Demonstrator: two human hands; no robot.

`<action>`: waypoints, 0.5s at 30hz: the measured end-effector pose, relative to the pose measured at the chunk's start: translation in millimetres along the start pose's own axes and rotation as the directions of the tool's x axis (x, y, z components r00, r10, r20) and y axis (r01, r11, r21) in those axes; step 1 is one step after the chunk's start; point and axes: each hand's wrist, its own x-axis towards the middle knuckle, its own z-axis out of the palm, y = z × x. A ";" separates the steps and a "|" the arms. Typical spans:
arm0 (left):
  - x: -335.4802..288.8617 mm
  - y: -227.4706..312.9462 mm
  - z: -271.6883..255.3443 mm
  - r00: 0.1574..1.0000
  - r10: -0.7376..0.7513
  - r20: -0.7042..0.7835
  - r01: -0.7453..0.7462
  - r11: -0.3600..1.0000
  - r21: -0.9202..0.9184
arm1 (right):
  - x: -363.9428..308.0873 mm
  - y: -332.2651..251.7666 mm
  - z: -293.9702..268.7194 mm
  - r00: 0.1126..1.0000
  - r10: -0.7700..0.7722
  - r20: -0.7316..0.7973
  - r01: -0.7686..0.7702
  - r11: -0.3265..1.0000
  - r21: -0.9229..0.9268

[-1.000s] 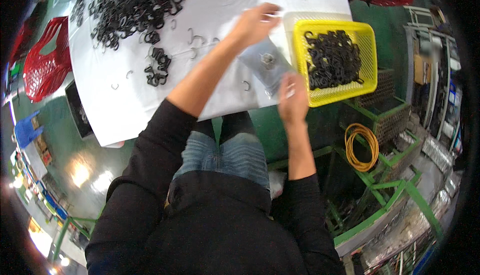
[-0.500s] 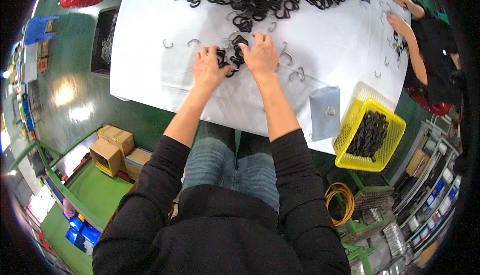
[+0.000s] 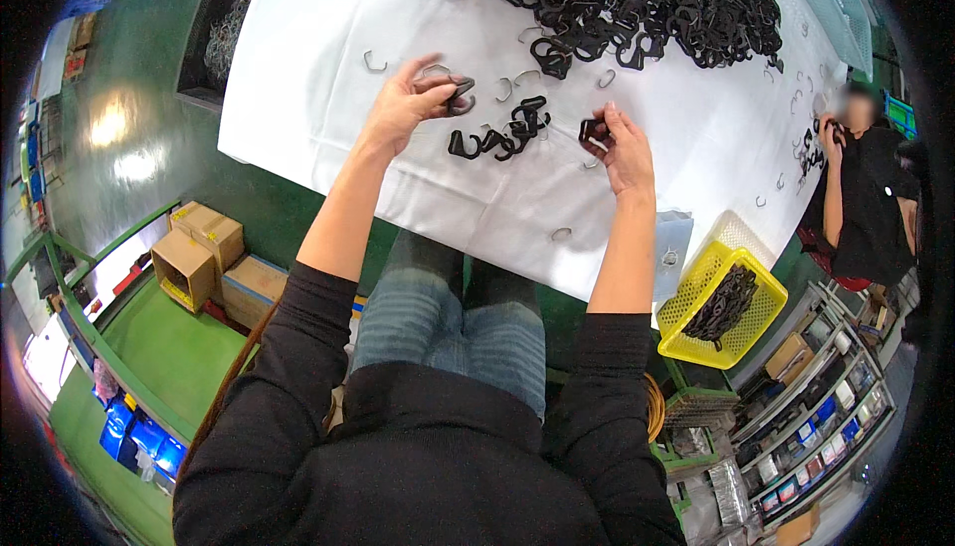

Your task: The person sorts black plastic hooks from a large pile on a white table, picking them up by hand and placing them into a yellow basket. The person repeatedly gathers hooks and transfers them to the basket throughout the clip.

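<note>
One black hook (image 3: 462, 88), left hand (image 3: 400, 108) pinching it, right hand (image 3: 629, 153) seemingly pinching another hook (image 3: 590, 131)

The clips (image 3: 686, 19) are black, the tablecloth (image 3: 308, 118) white, the basket (image 3: 694, 349) yellow, jeans (image 3: 413, 312) pale-streaked blue.

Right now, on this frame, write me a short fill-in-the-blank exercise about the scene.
The left hand and right hand each hold a piece coloured ____.
The basket of pieces near the right forearm is ____.
The large pile lies on a table covering coloured ____.
Missing words: black; yellow; white.
</note>
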 end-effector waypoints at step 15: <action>-19.9 4.0 -4.9 0.998 -0.019 0.066 0.019 1.000 0.001 | -9.9 -5.5 20.9 0.995 -0.073 0.065 0.086 0.972 -0.218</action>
